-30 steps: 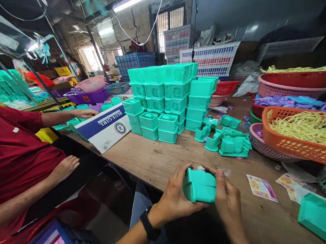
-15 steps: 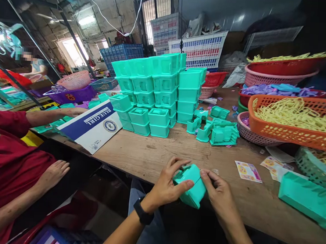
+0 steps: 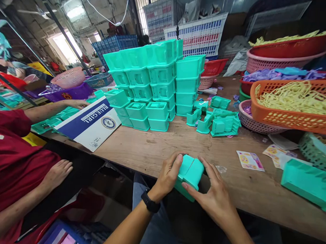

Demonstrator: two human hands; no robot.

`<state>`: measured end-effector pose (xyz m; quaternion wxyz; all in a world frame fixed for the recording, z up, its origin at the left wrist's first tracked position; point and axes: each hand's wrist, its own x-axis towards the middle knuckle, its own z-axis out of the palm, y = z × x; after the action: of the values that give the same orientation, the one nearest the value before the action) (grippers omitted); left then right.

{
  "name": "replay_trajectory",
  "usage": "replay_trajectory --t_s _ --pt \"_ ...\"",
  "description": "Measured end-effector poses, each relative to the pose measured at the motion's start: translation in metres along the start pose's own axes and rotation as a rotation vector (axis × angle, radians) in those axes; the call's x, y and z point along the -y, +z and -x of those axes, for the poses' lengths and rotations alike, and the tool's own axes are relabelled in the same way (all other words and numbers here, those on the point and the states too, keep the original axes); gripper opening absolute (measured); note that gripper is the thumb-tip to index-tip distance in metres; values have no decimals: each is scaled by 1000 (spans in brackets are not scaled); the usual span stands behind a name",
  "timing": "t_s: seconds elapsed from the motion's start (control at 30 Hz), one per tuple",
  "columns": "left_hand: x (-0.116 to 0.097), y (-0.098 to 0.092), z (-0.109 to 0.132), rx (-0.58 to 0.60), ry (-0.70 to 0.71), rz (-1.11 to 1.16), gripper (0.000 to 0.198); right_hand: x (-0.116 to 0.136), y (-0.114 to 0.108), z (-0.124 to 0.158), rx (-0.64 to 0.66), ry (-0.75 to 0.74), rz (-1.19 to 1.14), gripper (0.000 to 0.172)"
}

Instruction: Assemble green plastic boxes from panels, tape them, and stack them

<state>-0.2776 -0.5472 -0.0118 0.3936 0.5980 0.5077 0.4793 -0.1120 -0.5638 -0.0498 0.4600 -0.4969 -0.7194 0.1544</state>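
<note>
Between my two hands, just over the table's front edge, is a teal plastic box with a thin seam line across its top face. My left hand grips its left side, thumb along the top edge. On the other side my right hand holds it, with the thumb low on the near face and the fingers at the far right corner. Beyond stands a tall stack of similar teal boxes. To its right lie several loose teal parts in a heap.
A co-worker in a red shirt sits at left, one hand behind a white and blue carton. At right are an orange basket of yellow strands, printed cards and a long teal piece. The wooden table runs across.
The box has been turned so that its seamed face points up, and it sits slightly higher. My right hand has shifted from a fingertip hold to spanning its right side.
</note>
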Motion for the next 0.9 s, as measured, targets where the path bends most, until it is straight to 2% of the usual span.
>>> replay_trajectory --t_s 0.13,0.27,0.5,0.67,0.8,0.87,0.9 --pt "4 3 0 -40 -18 -8 43 -5 -1 -1 27 -48 -40 68" --pt "6 -1 1 -26 -13 -7 41 -6 -2 3 25 -38 -68 70" --pt "1 -14 -3 195 77 30 61 -3 -5 0 30 -24 -90 71" --pt "3 -9 -5 106 111 3 46 -5 -7 -4 57 -10 -93 73" --pt "4 -7 -4 75 114 -12 41 -6 -9 -2 82 5 -92 76" --pt "3 -10 -4 101 97 -18 42 -7 -10 0 75 13 -97 77" --pt "2 -14 -5 154 82 -13 47 -7 -10 0 66 13 -99 77"
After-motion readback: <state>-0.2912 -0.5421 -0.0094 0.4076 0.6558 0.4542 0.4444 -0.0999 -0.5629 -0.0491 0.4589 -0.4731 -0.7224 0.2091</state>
